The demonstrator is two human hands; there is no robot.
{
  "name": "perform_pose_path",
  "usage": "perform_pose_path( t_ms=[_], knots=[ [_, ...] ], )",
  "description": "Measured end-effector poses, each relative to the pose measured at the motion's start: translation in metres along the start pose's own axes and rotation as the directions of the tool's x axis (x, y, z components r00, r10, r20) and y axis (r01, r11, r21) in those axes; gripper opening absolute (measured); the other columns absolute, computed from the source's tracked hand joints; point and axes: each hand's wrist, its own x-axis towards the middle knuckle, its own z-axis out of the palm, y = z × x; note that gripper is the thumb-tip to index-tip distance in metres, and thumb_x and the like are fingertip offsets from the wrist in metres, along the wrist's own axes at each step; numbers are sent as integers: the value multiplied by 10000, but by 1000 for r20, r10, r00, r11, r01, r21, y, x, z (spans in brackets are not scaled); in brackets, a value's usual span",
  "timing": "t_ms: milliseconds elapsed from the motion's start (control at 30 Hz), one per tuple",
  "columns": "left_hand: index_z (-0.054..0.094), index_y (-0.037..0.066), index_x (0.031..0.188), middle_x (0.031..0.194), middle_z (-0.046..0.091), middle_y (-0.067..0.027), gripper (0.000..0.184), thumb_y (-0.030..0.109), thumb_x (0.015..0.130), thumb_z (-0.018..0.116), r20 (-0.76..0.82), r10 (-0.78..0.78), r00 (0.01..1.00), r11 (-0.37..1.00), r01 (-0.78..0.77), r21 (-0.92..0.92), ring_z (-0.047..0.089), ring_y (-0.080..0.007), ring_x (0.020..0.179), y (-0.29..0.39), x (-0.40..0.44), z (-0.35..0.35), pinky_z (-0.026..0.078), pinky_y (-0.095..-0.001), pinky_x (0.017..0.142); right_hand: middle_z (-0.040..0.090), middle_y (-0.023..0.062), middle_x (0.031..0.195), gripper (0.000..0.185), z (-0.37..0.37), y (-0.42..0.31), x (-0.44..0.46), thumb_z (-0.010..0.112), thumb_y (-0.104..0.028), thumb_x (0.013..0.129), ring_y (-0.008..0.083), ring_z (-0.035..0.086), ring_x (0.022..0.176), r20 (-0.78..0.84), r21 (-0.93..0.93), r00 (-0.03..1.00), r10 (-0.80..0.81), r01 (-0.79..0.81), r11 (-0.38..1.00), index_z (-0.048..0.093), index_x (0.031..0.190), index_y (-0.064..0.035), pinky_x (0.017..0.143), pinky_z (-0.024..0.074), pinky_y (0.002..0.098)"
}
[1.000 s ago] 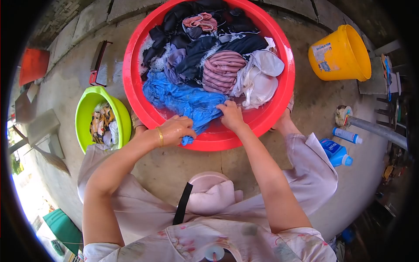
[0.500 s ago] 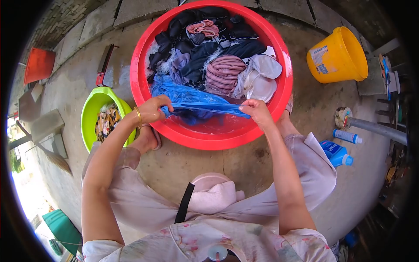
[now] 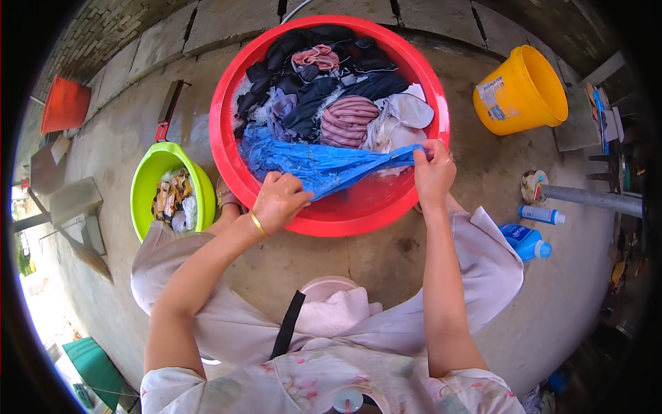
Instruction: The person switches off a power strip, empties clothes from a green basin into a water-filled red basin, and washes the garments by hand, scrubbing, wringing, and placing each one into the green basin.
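A wet blue cloth point(image 3: 317, 165), its exact kind unclear, stretches between my two hands over the near part of a large red tub point(image 3: 338, 226). My left hand point(image 3: 279, 199) grips its near edge by the tub's rim. At the right side of the tub, my right hand point(image 3: 434, 172) pinches a corner of the cloth and holds it raised. The cloth's far left part lies in the water. Behind it are a striped pink cloth point(image 3: 347, 121), white fabric point(image 3: 403, 116), dark clothes point(image 3: 310, 103) and a small pink cloth point(image 3: 317, 59).
A lime-green basin point(image 3: 141, 186) with clothes stands at the left, a yellow bucket point(image 3: 520, 93) at the right. Blue bottles point(image 3: 524, 240) lie beside my right knee. A red bucket point(image 3: 65, 105) and a broom point(image 3: 88, 255) are farther left.
My right hand has moved right and slightly up with a corner of the blue cloth. My left hand has shifted toward me, lower and right. The cloth is now spread wider.
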Motion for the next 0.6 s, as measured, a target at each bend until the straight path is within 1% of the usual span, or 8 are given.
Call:
perform_pose_path(
  t_ms=[100,133,200,233,300,400,467,600],
  knots=[
    [598,102,899,907,544,-67,261,130,641,613,-135,318,938,939,-291,184,524,-227,933,39,3,-29,383,-413,784,626,140,697,93,4,37,12,566,-79,736,277,593,569,-163,-188,965,-204,173,967,594,762,6,537,471,369],
    [603,94,915,912,549,-72,296,107,619,613,-139,400,906,915,-388,111,534,-236,908,51,2,-34,389,-427,792,634,115,724,110,3,38,14,548,-90,771,263,603,620,-71,181,969,236,-220,958,596,768,8,591,485,373],
    [594,67,920,838,536,-67,316,94,605,613,-76,570,818,821,-571,23,543,-235,808,70,2,-45,409,-413,794,639,76,847,192,6,40,14,485,-154,869,255,608,807,341,652,694,634,-661,372,593,856,4,761,493,418],
    [594,67,920,838,536,-67,316,94,605,613,-79,578,812,816,-578,24,543,-235,808,75,-2,-41,409,-413,794,639,76,847,192,9,36,13,485,-154,869,255,608,807,332,656,697,635,-655,376,593,856,4,761,493,418],
    [560,64,903,755,504,-49,326,122,588,622,196,688,699,726,-658,-201,541,-221,765,83,-14,-30,418,-383,779,630,102,901,215,15,24,14,452,-181,894,266,596,863,492,817,583,647,-566,-111,574,923,-6,812,476,424],
    [497,64,892,723,494,-80,273,148,669,631,441,576,688,816,-516,-260,557,-246,734,88,-24,-41,453,-381,634,617,114,969,232,14,19,21,451,-190,893,278,603,831,655,737,555,513,-620,-270,547,997,-7,779,489,434],
    [479,62,892,741,505,-100,261,163,706,632,554,469,688,881,-414,-231,565,-265,729,81,-30,-59,458,-394,580,619,129,934,217,-12,-3,31,456,-170,891,281,607,823,658,712,573,488,-685,-156,546,992,-1,778,493,438],
    [442,56,908,814,511,-134,298,260,780,618,228,100,968,968,-148,204,574,-327,705,39,-34,-115,478,-429,559,626,152,940,216,-66,-37,52,514,-98,845,277,626,845,631,605,746,211,-644,468,531,1019,30,758,519,434]
  ],
)
